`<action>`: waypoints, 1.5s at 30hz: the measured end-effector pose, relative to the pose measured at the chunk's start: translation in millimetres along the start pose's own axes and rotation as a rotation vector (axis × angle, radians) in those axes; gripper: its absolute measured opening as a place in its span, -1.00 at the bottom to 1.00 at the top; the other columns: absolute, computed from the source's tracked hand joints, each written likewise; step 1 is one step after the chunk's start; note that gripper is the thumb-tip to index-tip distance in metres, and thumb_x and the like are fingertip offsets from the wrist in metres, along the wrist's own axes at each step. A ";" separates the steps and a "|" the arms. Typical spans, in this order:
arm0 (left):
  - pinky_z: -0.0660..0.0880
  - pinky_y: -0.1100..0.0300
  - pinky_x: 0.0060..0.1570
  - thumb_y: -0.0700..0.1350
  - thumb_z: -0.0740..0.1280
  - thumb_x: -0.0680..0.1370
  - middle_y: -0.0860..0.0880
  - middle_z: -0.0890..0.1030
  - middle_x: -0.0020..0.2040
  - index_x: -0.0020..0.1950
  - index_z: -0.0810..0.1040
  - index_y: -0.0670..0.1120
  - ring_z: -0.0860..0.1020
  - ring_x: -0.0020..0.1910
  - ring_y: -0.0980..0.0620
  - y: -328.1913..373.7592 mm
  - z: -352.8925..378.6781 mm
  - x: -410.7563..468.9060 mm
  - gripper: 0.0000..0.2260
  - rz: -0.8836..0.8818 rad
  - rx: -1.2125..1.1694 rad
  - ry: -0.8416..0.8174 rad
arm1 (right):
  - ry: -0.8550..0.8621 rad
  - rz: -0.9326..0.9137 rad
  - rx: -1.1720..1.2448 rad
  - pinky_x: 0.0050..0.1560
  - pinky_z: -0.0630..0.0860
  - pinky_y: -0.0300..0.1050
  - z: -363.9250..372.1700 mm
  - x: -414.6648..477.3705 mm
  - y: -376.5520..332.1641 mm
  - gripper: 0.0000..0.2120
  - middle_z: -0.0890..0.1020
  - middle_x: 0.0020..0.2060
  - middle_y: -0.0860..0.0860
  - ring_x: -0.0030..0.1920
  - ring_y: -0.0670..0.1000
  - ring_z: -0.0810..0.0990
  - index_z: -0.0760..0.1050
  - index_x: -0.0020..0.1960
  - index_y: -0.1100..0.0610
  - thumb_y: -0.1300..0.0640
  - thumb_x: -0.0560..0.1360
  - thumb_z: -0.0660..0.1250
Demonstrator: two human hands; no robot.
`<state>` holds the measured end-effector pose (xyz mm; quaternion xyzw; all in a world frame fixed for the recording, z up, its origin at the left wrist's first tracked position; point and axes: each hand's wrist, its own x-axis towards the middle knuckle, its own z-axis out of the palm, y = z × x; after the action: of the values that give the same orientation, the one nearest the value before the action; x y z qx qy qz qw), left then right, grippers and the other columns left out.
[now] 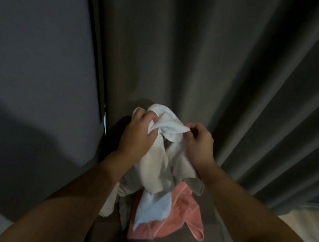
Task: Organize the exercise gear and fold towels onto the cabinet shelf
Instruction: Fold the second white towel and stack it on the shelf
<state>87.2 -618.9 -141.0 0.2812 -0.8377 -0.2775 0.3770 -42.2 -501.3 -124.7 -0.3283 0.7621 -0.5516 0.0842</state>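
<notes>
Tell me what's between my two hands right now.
In the head view, a bunched stretch of the white towel spans the gap; the left hand and right hand each grip it.

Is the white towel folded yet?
Not folded: the white towel hangs bunched between the left hand and right hand, which grip its top.

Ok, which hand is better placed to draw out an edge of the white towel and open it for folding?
Right, probably. The right hand pinches a thin free edge of the white towel at its top, while the left hand grips a thick bunched wad, so it suits anchoring.
</notes>
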 end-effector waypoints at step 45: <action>0.36 0.50 -0.21 -0.16 0.45 0.49 0.13 0.45 -0.10 -0.01 0.53 0.01 0.47 -0.19 0.26 196.2 -387.6 -146.9 -0.85 0.416 -0.230 0.360 | -0.281 -0.282 0.429 -0.09 0.60 -0.22 -53.8 -279.7 -367.1 -0.89 0.68 -0.11 0.07 -0.10 -0.01 0.67 0.61 0.04 0.16 0.22 0.55 0.33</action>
<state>423.0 -482.1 139.8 0.1035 -0.7601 -0.2332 0.5976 296.5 -357.7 159.2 -0.4789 0.5557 -0.6556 0.1790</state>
